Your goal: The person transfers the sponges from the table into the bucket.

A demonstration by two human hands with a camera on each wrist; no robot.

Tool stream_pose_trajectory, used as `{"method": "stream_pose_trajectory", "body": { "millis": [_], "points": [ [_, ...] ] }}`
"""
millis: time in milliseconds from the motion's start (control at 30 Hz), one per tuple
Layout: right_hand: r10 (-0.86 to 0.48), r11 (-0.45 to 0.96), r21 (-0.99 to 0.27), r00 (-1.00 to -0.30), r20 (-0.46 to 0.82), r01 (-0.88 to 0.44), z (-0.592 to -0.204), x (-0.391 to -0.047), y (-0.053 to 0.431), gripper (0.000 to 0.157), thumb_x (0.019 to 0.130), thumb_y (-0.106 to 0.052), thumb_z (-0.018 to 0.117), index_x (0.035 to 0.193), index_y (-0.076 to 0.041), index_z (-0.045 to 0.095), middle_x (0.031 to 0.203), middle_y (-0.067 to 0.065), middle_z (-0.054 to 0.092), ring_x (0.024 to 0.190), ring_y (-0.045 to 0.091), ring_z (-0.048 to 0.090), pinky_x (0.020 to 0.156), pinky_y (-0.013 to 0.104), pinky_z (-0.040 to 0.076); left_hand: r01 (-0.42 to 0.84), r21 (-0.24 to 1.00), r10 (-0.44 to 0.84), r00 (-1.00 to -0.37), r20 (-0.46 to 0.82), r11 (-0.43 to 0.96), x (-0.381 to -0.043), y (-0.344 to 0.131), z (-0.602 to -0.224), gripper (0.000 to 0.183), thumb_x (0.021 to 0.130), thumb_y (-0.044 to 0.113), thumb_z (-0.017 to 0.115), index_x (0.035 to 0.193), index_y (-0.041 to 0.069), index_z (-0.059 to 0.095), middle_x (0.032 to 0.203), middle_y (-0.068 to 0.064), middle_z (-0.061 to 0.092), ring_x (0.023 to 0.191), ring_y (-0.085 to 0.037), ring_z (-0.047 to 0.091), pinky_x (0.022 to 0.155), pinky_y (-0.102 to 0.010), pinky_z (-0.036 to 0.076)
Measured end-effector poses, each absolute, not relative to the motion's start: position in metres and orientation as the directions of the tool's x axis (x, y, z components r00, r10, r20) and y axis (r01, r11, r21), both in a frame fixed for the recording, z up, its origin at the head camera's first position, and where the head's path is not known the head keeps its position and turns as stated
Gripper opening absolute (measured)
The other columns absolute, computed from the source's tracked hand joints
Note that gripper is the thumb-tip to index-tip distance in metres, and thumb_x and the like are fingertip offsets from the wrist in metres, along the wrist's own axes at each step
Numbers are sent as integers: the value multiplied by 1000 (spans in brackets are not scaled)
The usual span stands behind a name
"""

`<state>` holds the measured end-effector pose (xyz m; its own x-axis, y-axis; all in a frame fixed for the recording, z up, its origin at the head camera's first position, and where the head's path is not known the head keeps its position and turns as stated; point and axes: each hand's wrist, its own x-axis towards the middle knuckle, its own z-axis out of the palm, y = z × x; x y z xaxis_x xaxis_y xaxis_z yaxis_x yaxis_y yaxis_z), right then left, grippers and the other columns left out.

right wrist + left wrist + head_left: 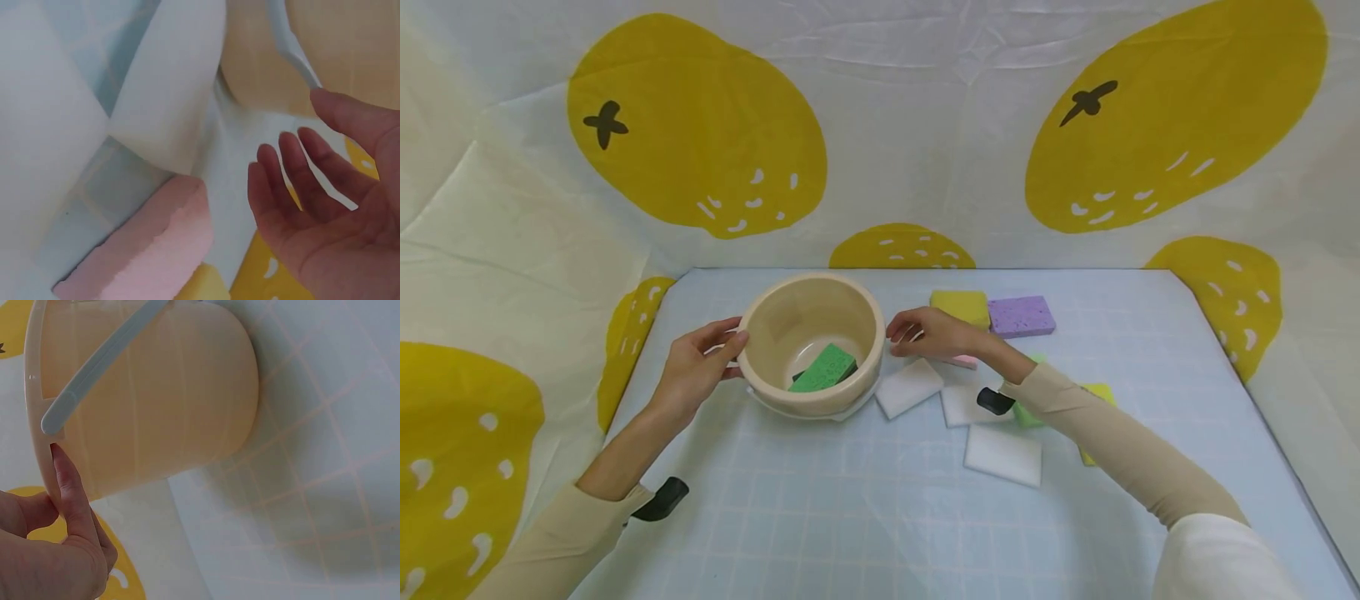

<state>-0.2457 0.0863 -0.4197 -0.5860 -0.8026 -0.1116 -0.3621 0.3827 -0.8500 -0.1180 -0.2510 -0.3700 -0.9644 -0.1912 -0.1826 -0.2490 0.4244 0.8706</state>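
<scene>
A cream bucket [760, 333] stands on the table, a green sponge [824, 368] with a dark underside lying inside it. My left hand [694, 367] pinches the bucket's rim at its left side, thumb over the edge and fingers outside. In the left wrist view the bucket's pale handle [103, 365] hangs down against its wall. My right hand [934, 332] is beside the bucket's right side, holding nothing, fingers loosely bent. Below it in the right wrist view lie a pink sponge [147, 250] and a white sponge [172, 87].
Several white sponges, one at the front [1003, 455], lie right of the bucket. Behind my right hand are a yellow sponge [961, 308] and a purple sponge [1022, 317]. A light green sponge [1027, 417] and another yellow sponge [1101, 392] are partly hidden by my right sleeve.
</scene>
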Motion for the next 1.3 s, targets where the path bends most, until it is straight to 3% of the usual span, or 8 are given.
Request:
{"method": "stream_pose_trajectory", "body": {
  "millis": [167, 367, 600, 900, 1100, 1300],
  "points": [
    [-820, 405, -844, -549, -165, -352, -427, -239, 87, 31, 87, -9, 68, 115, 2, 60, 110, 14, 62, 102, 25, 57, 93, 35, 49, -255, 868, -194, -963, -188, 426, -118, -250, -370, 58, 92, 44, 57, 140, 13, 47, 124, -12, 53, 88, -13, 63, 73, -22, 55],
    [-840, 451, -774, -503, -201, -444, -436, -233, 88, 33, 85, -10, 71, 115, 2, 61, 112, 13, 62, 108, 28, 54, 99, 39, 44, -255, 867, -191, -963, -189, 428, -120, -249, -370, 58, 92, 45, 57, 140, 13, 47, 125, -12, 53, 90, -13, 64, 74, -22, 55],
    [-865, 472, -696, -438, -246, -541, -440, -228, 90, 35, 85, -13, 71, 116, 1, 61, 115, 12, 63, 112, 24, 56, 100, 36, 44, -260, 864, -199, -961, -189, 432, -120, -247, -368, 59, 91, 46, 57, 141, 15, 46, 127, -11, 53, 93, -16, 64, 75, -22, 55],
    [-850, 515, -650, -432, -303, -558, -429, -229, 88, 29, 86, -17, 71, 110, -3, 62, 107, 7, 64, 103, 22, 58, 95, 35, 47, -253, 865, -196, -963, -184, 433, -119, -247, -367, 59, 92, 44, 57, 140, 13, 47, 125, -12, 53, 91, -15, 64, 74, -22, 55],
    [-860, 504, -654, -396, -321, -565, -419, -231, 94, 28, 89, -11, 66, 114, 1, 62, 103, 11, 65, 93, 18, 59, 85, 28, 50, -262, 865, -202, -961, -191, 428, -119, -249, -367, 58, 93, 42, 57, 140, 12, 46, 125, -14, 52, 88, -12, 63, 73, -22, 55],
    [-861, 501, -654, -398, -315, -567, -411, -234, 104, 24, 88, -12, 68, 110, -3, 66, 101, 7, 65, 91, 14, 60, 82, 23, 50, -259, 870, -197, -962, -191, 420, -118, -250, -368, 57, 93, 42, 57, 140, 12, 47, 125, -14, 52, 86, -10, 63, 73, -22, 55]
  ]
}}
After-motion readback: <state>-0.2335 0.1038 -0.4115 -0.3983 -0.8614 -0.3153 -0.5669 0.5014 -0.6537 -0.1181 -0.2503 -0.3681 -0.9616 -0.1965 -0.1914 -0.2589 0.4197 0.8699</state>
